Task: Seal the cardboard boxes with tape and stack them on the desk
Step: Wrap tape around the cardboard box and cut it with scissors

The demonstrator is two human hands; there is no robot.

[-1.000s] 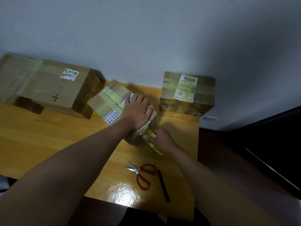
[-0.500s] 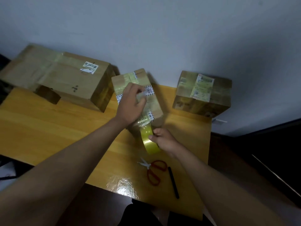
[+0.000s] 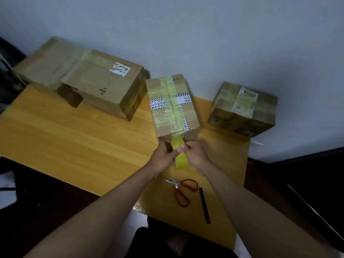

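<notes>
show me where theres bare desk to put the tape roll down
The widest bare patch of the desk lies in front of the large box, left of the middle box. A narrower strip separates the middle box and right box. The near right is crowded by scissors and pen.

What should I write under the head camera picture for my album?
Both hands hold a yellow tape roll at the middle box, scissors nearby on the desk.
</notes>
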